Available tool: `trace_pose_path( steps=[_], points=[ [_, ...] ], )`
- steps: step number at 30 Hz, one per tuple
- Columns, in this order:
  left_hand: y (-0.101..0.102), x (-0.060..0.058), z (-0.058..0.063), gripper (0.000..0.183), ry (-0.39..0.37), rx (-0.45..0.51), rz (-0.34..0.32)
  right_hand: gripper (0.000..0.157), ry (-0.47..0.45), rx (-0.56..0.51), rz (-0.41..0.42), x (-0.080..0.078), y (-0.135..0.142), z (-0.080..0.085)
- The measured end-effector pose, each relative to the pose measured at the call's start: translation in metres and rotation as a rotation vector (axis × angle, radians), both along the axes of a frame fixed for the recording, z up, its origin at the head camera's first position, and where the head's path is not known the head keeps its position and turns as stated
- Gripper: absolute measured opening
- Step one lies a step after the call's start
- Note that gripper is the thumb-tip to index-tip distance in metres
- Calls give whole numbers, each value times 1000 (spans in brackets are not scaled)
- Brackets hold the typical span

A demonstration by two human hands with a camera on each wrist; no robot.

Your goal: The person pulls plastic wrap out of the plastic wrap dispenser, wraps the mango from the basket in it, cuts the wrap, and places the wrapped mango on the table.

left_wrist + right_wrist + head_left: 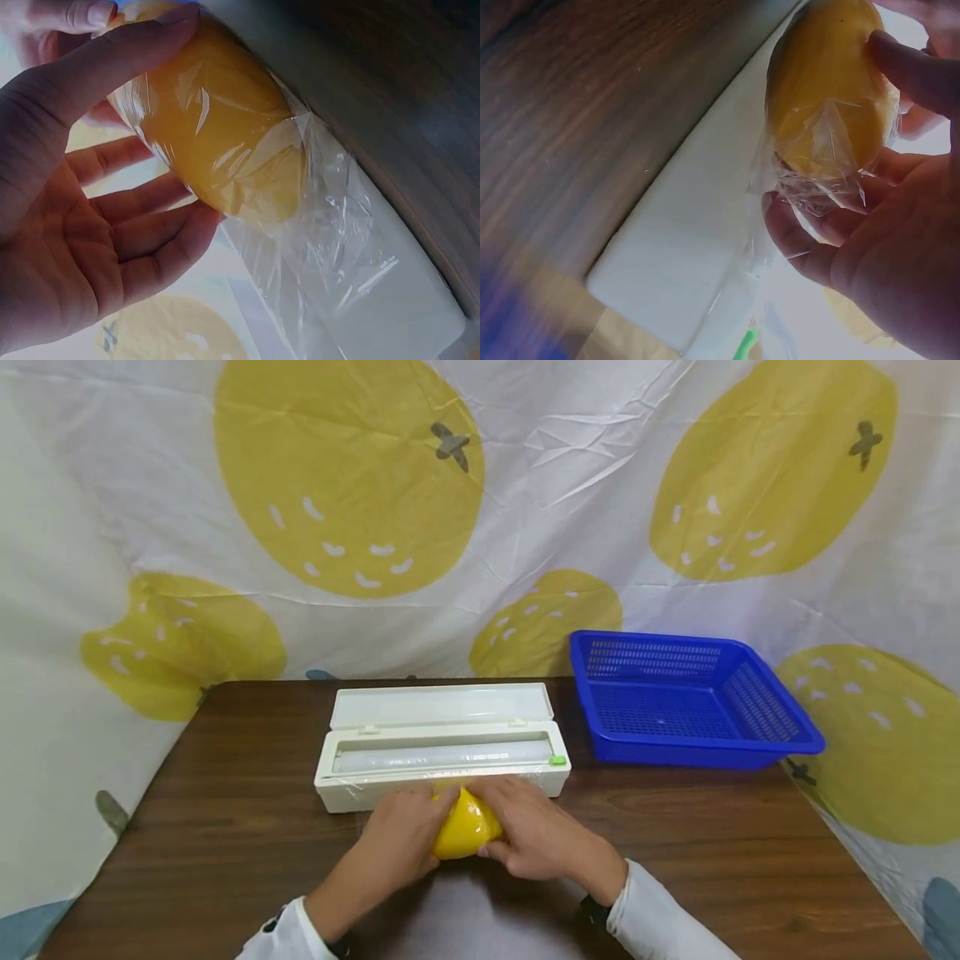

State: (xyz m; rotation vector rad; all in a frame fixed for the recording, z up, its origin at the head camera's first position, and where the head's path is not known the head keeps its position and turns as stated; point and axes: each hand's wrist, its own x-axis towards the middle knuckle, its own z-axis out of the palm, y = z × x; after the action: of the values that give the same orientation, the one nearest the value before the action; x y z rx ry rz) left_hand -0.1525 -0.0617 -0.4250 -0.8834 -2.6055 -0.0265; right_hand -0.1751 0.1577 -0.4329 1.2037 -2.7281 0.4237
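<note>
Both hands hold a smooth, oval yellow fruit (467,827) in front of the white cling film dispenser (442,785). Clear cling film (330,217) covers much of the fruit and hangs in wrinkled folds beyond its end. My left hand (401,831) grips the left side, thumb across the top and fingers curled beneath. On the right side, my right hand (536,831) holds it the same way, its thumb pressing on the fruit in the right wrist view. One fingertip there lies at loose film gathered under the end. The dispenser's lid (442,706) stands open, showing the film roll (442,756).
A blue plastic basket (693,756) with perforated sides stands at the back right of the dark wooden table (240,835). The green slider (557,760) sits at the dispenser's right end. Behind the table hangs a fruit-print cloth (540,518).
</note>
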Motion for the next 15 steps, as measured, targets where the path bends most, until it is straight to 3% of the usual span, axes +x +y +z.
trace_pose_path(
  steps=[7,15],
  points=[
    [-3,-6,0,75,-86,7,-8,77,100,144,-41,9,-4,1],
    [-7,-8,4,77,-170,27,-25,83,191,178,-70,13,-6,3]
  ],
)
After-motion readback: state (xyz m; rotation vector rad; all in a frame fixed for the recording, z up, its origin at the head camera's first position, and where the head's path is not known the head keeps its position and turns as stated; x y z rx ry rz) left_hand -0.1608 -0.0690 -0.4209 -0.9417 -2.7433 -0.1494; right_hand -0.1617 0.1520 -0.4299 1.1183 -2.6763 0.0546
